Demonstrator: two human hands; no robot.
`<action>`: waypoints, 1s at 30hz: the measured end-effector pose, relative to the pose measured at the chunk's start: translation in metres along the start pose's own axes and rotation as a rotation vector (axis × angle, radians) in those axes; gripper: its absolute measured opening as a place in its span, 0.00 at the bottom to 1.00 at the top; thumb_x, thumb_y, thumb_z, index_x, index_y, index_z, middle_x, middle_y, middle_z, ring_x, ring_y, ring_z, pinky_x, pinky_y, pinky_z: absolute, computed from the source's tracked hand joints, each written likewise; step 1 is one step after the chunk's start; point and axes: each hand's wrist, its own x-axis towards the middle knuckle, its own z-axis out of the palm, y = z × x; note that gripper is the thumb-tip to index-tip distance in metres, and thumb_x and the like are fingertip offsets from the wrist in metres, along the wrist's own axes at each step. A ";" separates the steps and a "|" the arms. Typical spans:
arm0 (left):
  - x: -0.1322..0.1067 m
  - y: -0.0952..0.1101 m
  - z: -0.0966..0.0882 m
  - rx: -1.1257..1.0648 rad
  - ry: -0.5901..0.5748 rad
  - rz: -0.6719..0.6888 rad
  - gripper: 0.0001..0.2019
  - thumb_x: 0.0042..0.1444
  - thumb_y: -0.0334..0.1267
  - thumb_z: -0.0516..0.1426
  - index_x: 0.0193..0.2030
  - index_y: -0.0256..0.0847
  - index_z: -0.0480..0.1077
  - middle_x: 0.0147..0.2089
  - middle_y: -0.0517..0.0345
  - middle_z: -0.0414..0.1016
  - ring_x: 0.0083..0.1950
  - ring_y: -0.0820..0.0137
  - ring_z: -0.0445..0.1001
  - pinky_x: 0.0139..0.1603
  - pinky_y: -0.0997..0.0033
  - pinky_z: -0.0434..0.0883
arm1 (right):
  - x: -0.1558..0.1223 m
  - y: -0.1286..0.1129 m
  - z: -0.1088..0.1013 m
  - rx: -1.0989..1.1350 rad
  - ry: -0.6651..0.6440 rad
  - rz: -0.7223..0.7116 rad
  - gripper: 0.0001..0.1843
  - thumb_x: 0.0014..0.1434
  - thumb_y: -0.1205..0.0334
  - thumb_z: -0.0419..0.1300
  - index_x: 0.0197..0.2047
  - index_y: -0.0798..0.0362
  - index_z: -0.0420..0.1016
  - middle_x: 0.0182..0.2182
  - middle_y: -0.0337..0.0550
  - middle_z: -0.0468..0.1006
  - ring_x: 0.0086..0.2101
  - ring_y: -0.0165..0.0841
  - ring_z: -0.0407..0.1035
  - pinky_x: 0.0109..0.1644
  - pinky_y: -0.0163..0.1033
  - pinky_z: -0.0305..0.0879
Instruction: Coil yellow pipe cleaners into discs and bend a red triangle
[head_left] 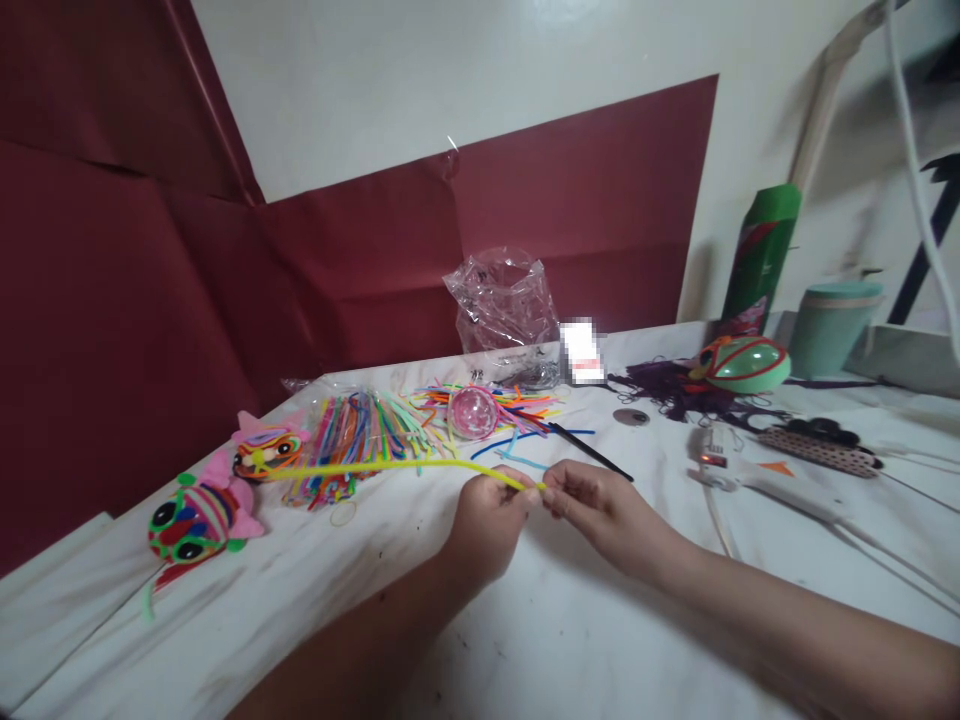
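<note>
A long yellow pipe cleaner (397,465) stretches leftward above the table. My left hand (489,520) pinches it near its right end, with the fingers closed. Fingertip to fingertip beside it, my right hand (600,505) pinches the short tip of the same pipe cleaner. Behind my hands lie a blue pipe cleaner (499,440) and a black stick-like piece (592,452). A clear plastic dome (474,412) with a pink rim rests on a fan of loose pipe cleaners (525,402).
Bundled pipe cleaners (367,430) lie left, near two colourful big-eyed craft heads (196,520). A white glue gun (780,487) with its cord lies right. Behind stand a clear plastic bag (506,310), a green balloon (750,363), a green can (759,255) and a teal container (836,325).
</note>
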 end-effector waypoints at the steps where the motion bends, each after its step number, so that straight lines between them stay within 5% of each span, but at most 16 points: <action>1: 0.001 0.000 -0.002 0.054 -0.005 0.003 0.02 0.43 0.32 0.55 0.25 0.37 0.66 0.19 0.63 0.65 0.23 0.75 0.64 0.26 0.76 0.61 | 0.001 0.000 -0.002 -0.078 -0.022 -0.025 0.10 0.56 0.59 0.51 0.26 0.54 0.64 0.21 0.37 0.66 0.23 0.27 0.59 0.26 0.32 0.56; 5: 0.003 0.001 -0.011 0.348 -0.123 0.186 0.04 0.44 0.29 0.53 0.25 0.37 0.69 0.25 0.57 0.71 0.30 0.70 0.69 0.33 0.73 0.65 | 0.001 0.000 -0.010 -0.342 -0.159 -0.144 0.07 0.53 0.68 0.50 0.26 0.54 0.65 0.22 0.38 0.68 0.23 0.27 0.59 0.26 0.32 0.54; 9: 0.002 0.003 -0.015 0.523 -0.249 0.413 0.07 0.44 0.27 0.51 0.24 0.38 0.70 0.28 0.54 0.72 0.32 0.69 0.69 0.37 0.72 0.65 | 0.000 0.000 -0.012 -0.376 -0.228 -0.191 0.07 0.52 0.69 0.50 0.25 0.54 0.66 0.22 0.40 0.69 0.23 0.28 0.60 0.27 0.33 0.55; 16: -0.001 0.006 -0.002 0.026 0.082 0.059 0.03 0.45 0.35 0.53 0.25 0.38 0.64 0.19 0.64 0.64 0.21 0.75 0.63 0.24 0.76 0.62 | 0.004 -0.003 0.001 0.220 -0.013 0.128 0.11 0.50 0.54 0.56 0.28 0.54 0.68 0.23 0.38 0.70 0.26 0.29 0.65 0.32 0.34 0.62; 20: -0.007 0.005 0.006 -0.091 0.102 0.040 0.03 0.45 0.35 0.54 0.25 0.38 0.62 0.19 0.63 0.66 0.23 0.75 0.66 0.27 0.75 0.64 | -0.003 -0.002 0.008 0.154 0.089 0.097 0.12 0.52 0.54 0.55 0.27 0.54 0.68 0.23 0.38 0.70 0.27 0.30 0.66 0.33 0.35 0.62; 30: -0.008 0.007 0.003 0.096 0.078 0.019 0.04 0.46 0.34 0.54 0.24 0.38 0.65 0.19 0.63 0.65 0.23 0.74 0.64 0.26 0.75 0.62 | -0.006 -0.002 0.005 -0.033 0.073 -0.015 0.11 0.58 0.57 0.49 0.29 0.53 0.65 0.23 0.39 0.69 0.26 0.30 0.65 0.30 0.34 0.61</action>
